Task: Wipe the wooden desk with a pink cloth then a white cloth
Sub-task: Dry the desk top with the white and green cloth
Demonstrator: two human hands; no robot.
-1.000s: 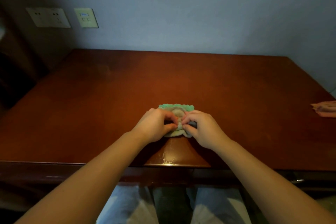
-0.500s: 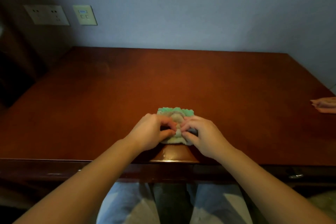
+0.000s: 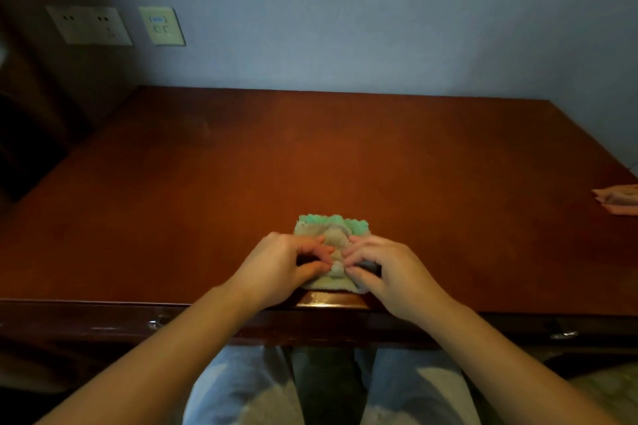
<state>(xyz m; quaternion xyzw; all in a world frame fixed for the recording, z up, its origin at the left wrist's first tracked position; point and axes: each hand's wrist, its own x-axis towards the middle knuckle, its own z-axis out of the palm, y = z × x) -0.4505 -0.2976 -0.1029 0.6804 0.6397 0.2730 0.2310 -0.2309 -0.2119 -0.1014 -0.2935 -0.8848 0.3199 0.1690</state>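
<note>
The folded white, green-edged terry cloth (image 3: 333, 235) was pinched between curled fingers of the left hand (image 3: 276, 266) and right hand (image 3: 397, 272); the white-cloth step was judged begun, with spreading needed next.

I see the folded cloth (image 3: 333, 231) on the worktop (image 3: 207, 200), midway along its near edge. My left grip (image 3: 279, 267) pinches its left side and my right grip (image 3: 397, 272) its right. Another cloth (image 3: 618, 198) lies at the worktop's right edge, well apart.

Dim blue-grey wall (image 3: 345, 28), white socket plate (image 3: 89, 26)
</note>
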